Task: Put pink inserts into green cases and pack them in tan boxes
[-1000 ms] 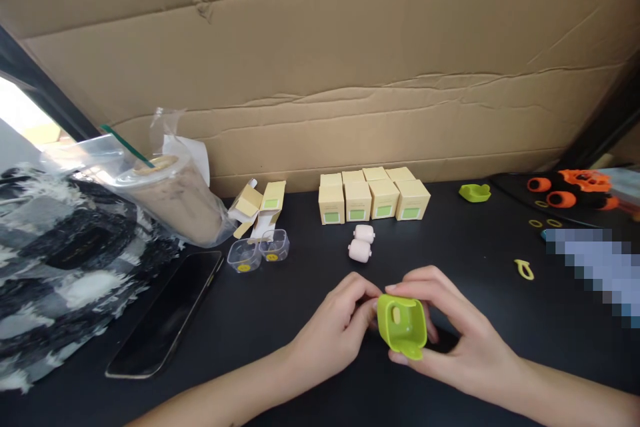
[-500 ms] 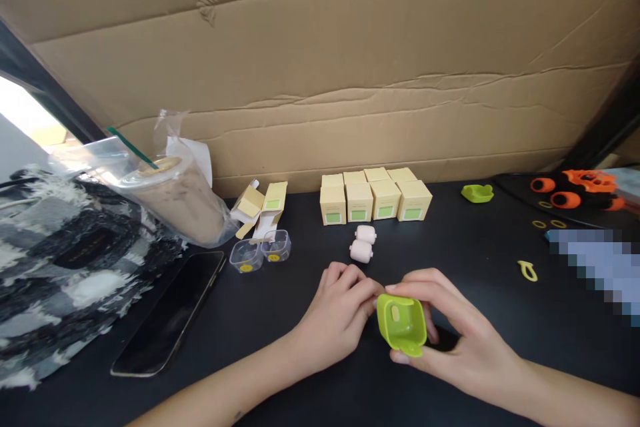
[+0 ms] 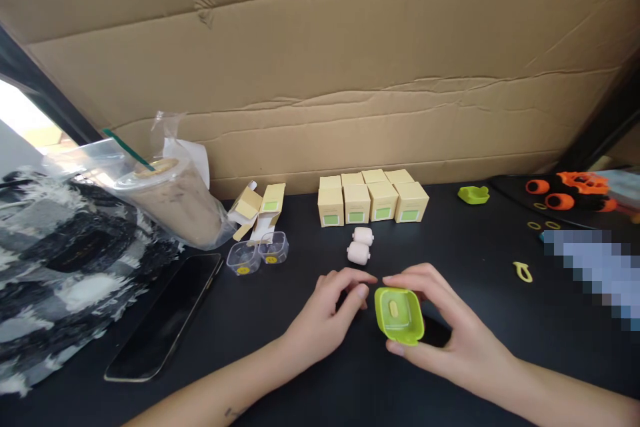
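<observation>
My right hand point(image 3: 445, 320) grips a lime-green plastic case half point(image 3: 406, 327) between fingers and thumb, its hollow side tilted up toward me. Inside the case half, a small pale yellow oval shows on the wall. Just left of it, my left hand point(image 3: 333, 313) holds nothing; its index finger and thumb are apart, and the fingertip is close to the case's rim. Two pale pink barrel-shaped pieces point(image 3: 359, 253) lie beyond my hands. A second lime-green piece point(image 3: 473, 195) rests at the back right. A pale yellow ring with a tab point(image 3: 523, 272) lies to the right.
Several small cream boxes point(image 3: 383, 203) stand in rows against the cardboard wall point(image 3: 320, 80). Left of them are an opened box point(image 3: 270, 203), clear plastic cups point(image 3: 243, 258), a phone point(image 3: 165, 320) and a bagged drink point(image 3: 175, 203). Orange-and-black parts point(image 3: 560, 201) lie at right.
My left hand has drawn back slightly from the green case half, and its index finger and thumb have spread apart. The case half has tilted a little in my right hand.
</observation>
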The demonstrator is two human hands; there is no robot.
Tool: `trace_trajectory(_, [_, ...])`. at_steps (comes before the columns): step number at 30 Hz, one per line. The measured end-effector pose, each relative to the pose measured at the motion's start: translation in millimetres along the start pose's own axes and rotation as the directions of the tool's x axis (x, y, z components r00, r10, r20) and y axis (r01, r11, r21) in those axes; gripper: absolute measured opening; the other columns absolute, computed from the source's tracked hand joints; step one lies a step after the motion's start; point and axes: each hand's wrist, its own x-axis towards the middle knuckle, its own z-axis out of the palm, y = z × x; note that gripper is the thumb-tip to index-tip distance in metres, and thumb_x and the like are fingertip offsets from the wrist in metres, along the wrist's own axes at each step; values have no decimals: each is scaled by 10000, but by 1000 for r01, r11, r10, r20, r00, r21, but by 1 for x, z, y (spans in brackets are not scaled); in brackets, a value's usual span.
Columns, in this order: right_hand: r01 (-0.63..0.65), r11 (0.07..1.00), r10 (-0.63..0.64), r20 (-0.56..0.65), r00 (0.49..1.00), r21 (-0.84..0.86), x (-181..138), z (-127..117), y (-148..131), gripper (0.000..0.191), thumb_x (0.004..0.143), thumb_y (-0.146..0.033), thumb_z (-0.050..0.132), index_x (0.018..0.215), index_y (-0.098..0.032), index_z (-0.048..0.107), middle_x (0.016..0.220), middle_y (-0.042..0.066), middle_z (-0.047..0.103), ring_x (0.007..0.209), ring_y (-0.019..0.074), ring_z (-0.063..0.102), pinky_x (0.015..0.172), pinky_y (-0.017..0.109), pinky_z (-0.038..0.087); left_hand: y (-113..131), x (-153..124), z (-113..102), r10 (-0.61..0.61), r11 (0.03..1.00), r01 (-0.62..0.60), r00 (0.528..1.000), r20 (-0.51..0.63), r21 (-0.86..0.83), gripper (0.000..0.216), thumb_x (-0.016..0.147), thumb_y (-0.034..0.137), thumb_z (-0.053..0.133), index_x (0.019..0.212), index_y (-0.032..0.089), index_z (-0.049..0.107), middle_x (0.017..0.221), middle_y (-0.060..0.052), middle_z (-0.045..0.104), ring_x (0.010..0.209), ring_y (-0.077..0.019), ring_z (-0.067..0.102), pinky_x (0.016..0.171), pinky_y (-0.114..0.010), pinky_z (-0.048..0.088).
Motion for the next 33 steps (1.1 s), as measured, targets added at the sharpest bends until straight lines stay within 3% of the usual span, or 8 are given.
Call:
trace_trajectory(4, [-40, 999, 41, -14, 999, 17, -1, 0, 3, 505, 735, -194, 708, 1142, -281, 422, 1015, 24, 569, 859, 184, 616, 721, 295, 547, 2, -5, -2, -88, 915, 78, 996, -5, -396, 423, 923, 502, 428, 1219, 200, 449, 654, 51, 565, 378, -47, 421, 412, -177, 326])
trace_trajectory(7, [73, 997, -72, 51, 996, -12, -1, -1, 4, 551, 741, -172, 677, 1223, -274, 429, 1108, 59, 608, 982, 222, 622, 819, 333, 536, 3, -11, 0, -130, 821, 209, 974, 183, -531, 569, 884, 603, 423, 1272, 190, 388, 635, 8, 655, 292, -48, 429, 311, -139, 270])
trace_trajectory(13, [105, 994, -99, 184, 978, -23, 2, -7, 0, 696, 791, -144, 617, 1385, -290, 283, 1320, 102, 536, 1224, 247, 532, 996, 404, 458, 1, -12, 8, -148, 621, 330, 940, 307, -711, 705, 826, 578, 569, 1365, 186, 336, 599, -12, 686, 421, -132, 621, 426, -207, 496])
trace_trajectory(18, [64, 991, -96, 297, 950, 116, 19, -21, -7, 596, 925, -296, 515, 1440, -276, 215, 1347, 105, 508, 1270, 231, 485, 1012, 387, 451, 5, -11, 4, -132, 568, 292, 955, 266, -769, 501, 863, 513, 556, 1160, 109, 568, 804, -129, 737, 570, -135, 674, 564, -236, 525])
trace_trajectory(21, [120, 990, -108, 149, 983, -71, 42, -21, -5, 337, 1009, -253, 322, 1343, -275, 356, 1215, 80, 587, 1034, 163, 623, 884, 323, 537, 5, -12, 3, -123, 571, 251, 968, 221, -782, 441, 870, 487, 561, 1091, 105, 583, 843, -139, 742, 613, -145, 685, 607, -251, 525])
trace_trajectory(25, [323, 834, -296, 130, 946, -447, 72, -11, 9, 238, 954, -228, 460, 1175, -199, 545, 1164, 127, 588, 1079, 226, 592, 897, 394, 522, -1, -15, 6, -65, 590, 163, 986, 155, -791, 469, 880, 528, 521, 1146, 142, 508, 798, -117, 754, 605, -160, 693, 611, -267, 529])
trace_trajectory(29, [374, 748, -358, 142, 923, -548, 83, 1, 25, 289, 888, -286, 586, 1130, -130, 602, 1245, 219, 571, 1109, 357, 568, 892, 558, 479, -6, -18, 10, 32, 599, 79, 992, 122, -797, 460, 892, 568, 455, 1103, 160, 491, 689, -74, 744, 487, -144, 653, 466, -208, 485])
trace_trajectory(33, [411, 712, -387, 170, 906, -568, 81, 7, 31, 208, 897, -242, 554, 1050, -126, 634, 1220, 219, 617, 1067, 348, 609, 878, 532, 496, -11, -18, 11, 91, 563, 47, 989, 118, -825, 408, 909, 528, 426, 1120, 181, 462, 731, -62, 745, 463, -122, 633, 406, -161, 428])
